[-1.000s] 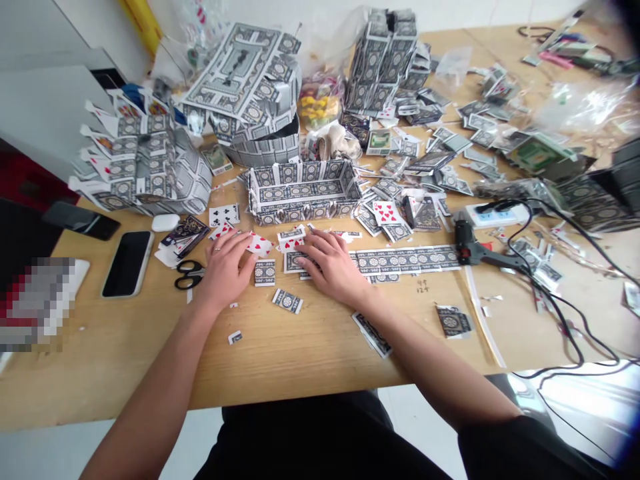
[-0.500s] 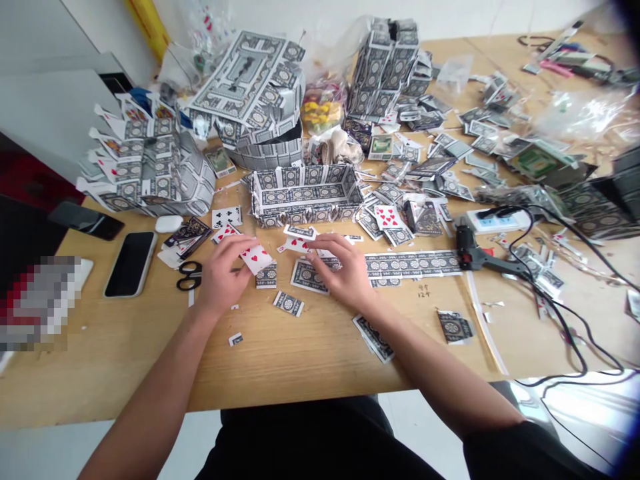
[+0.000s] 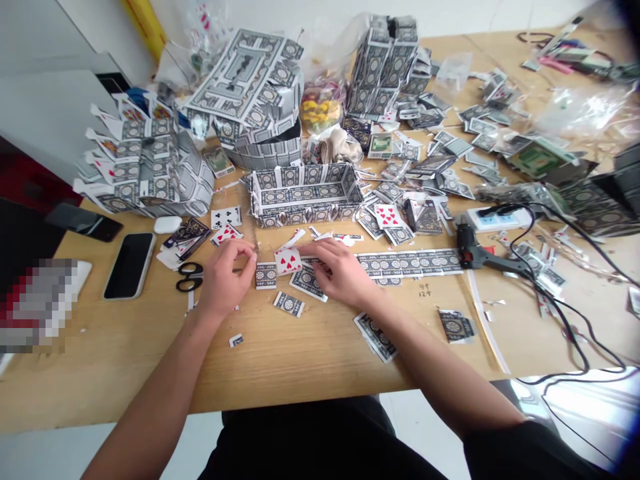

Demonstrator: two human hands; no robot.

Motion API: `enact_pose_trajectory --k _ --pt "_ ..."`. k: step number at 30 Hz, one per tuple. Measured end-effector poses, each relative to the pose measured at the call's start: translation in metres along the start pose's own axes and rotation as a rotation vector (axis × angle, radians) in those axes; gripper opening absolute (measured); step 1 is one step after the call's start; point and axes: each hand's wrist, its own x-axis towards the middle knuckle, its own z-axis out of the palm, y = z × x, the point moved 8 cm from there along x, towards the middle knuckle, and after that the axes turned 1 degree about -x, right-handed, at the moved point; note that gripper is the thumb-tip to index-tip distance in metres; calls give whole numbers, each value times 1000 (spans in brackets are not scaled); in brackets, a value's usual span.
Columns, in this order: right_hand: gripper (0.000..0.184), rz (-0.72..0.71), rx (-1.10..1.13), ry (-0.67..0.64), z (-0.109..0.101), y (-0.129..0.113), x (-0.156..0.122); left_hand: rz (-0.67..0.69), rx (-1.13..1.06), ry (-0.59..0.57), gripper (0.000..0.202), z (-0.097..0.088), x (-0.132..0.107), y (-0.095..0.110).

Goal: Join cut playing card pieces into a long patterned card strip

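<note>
My left hand (image 3: 227, 275) is closed in a pinch, thumb against forefinger; anything between them is too small or hidden to name. It hovers beside a folded card piece (image 3: 266, 276) with a patterned back. At the fingertips of my right hand (image 3: 340, 267) is a cut heart playing card (image 3: 288, 261), face up, with its right edge at the fingers. Under that hand lies a patterned card (image 3: 307, 283), partly covered. A long strip of joined cards (image 3: 415, 263) runs off to the right. Closer to me lies another small card piece (image 3: 289, 304).
An open box made of cards (image 3: 305, 215) stands behind my hands. Black scissors (image 3: 189, 277) and a phone (image 3: 130, 265) lie left. A glue gun (image 3: 490, 259) with its cable rests right. Larger card structures (image 3: 240, 80) and loose cards fill the back.
The heart card has left my left hand and moved right to my right fingertips. My left fingers have drawn together, and thin white card strips behind the right hand have shifted.
</note>
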Motion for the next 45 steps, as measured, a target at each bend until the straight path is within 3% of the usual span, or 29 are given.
enact_pose_trajectory --k 4,8,12,16,19,22,25,34,39,45 --pt "33 108 -239 5 -4 7 -1 45 -49 -115 6 11 -2 8" --pt "19 122 -252 -22 0 8 -1 60 -41 -227 10 21 -5 15" --pt "18 125 -195 -10 -1 8 -1 7 41 -215 24 18 -4 1" --pt "33 78 -123 -26 2 1 -1 -30 153 -254 36 18 -4 -15" --pt "37 7 -70 -38 11 -8 -2 -11 167 -282 31 22 -6 -17" --pt "23 -3 -41 1 17 -9 -3 11 146 -256 17 23 -6 -13" --pt "23 12 4 71 17 -7 -3 20 123 -207 12 19 -3 -10" --pt "28 165 217 329 -10 3 -5 -13 62 101 12 -16 3 4" --pt "25 332 347 312 -6 16 -9 -89 -10 126 16 -11 -5 -2" --pt "29 450 556 243 7 30 -12 -155 -140 11 13 10 -12 -6"
